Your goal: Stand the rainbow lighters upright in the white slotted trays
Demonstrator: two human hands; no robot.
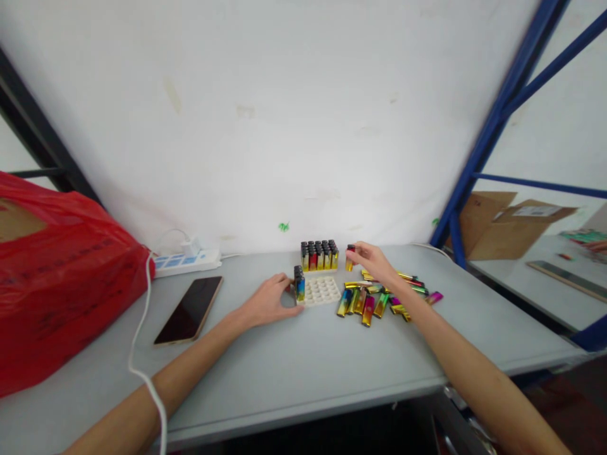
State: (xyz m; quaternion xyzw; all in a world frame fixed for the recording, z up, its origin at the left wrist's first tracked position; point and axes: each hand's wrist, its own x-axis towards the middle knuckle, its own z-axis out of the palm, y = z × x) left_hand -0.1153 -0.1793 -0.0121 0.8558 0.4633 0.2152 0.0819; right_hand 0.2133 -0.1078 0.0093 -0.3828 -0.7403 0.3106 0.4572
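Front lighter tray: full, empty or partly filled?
Partly filled: lighters stand along the left edge of the front tray, its remaining holes bare.

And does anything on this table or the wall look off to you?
Nothing looks spilled or broken. The loose lighters lie jumbled right of the white tray, unlike the neat upright lighters behind it. A green scribble stands out on the plain wall, and a slack cord trails across the table.

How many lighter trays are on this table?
2: a mostly unfilled white tray by the left hand, and a second tray just behind it, packed with upright lighters. The red plastic bag could hide more.
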